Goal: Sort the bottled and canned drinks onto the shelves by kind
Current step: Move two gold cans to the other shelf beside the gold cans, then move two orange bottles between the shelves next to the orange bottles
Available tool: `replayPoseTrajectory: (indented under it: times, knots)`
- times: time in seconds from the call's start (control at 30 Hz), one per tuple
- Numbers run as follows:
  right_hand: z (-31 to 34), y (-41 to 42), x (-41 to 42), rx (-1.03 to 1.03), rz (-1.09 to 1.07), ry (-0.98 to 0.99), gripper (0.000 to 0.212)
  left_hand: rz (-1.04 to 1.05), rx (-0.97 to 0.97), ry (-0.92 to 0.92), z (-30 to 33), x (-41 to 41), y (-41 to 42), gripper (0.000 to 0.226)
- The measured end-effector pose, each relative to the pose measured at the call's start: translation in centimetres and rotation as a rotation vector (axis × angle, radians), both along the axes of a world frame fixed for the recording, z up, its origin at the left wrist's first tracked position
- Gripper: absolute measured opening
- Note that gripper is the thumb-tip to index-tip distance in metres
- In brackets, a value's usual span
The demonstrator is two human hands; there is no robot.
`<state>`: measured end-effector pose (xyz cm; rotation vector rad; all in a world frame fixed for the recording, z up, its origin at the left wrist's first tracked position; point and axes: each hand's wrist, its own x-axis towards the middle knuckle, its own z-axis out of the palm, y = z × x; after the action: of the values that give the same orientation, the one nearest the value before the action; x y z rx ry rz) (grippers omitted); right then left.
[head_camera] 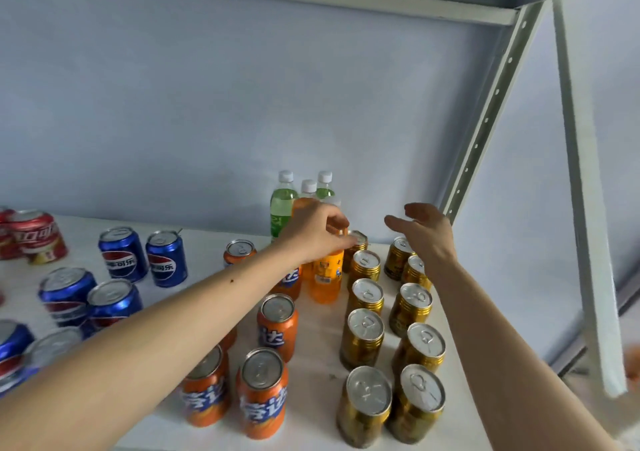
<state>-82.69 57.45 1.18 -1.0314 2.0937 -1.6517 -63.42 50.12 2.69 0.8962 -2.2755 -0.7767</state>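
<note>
Nearest on the shelf: gold cans in two tidy columns at right, running back toward the wall, tabs up. Left of them, orange cans, also roughly two deep, looser spacing. Further left, blue cans clustered, and red cans at the far left edge. So kinds are already grouped in lanes, presumably so each new item just goes to the back or front of its own lane. Mid-depth: left hand grips the neck of the orange bottle, fingers curled round its top; bottle stands upright on the shelf, just behind the orange cans and just beside the gold column. Likely placed there because it matches the orange drinks by flavour, with taller stock behind the cans. Right hand is empty, fingers spread and relaxed, hovering above the rear gold cans, touching nothing I can see; probably guarding them from a knock while the bottle is set. Farthest back: green bottles with white caps against the wall, partly hidden by the left hand; exact count unclear. Shelf post at right.
</note>
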Motion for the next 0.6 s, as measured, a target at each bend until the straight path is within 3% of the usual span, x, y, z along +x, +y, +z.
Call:
replayPoseTrajectory:
  times: [0.3,0.47,0.6]
  knots:
    - [-1.6,-1.6,6.8,0.092,0.065,-0.031,0.068,0.09,-0.022,-0.086,0.1,6.5,-5.3,0.048]
    - [-3.2,-4.4,7.4,0.303,0.091,0.067,0.092,0.105,-0.012,-0.077,-0.6,6.2,-9.2,0.064]
    - [-4.0,-6.2,7.2,0.387,0.115,0.18,0.09,0.087,-0.009,-0.072,-1.5,4.4,-11.7,0.074]
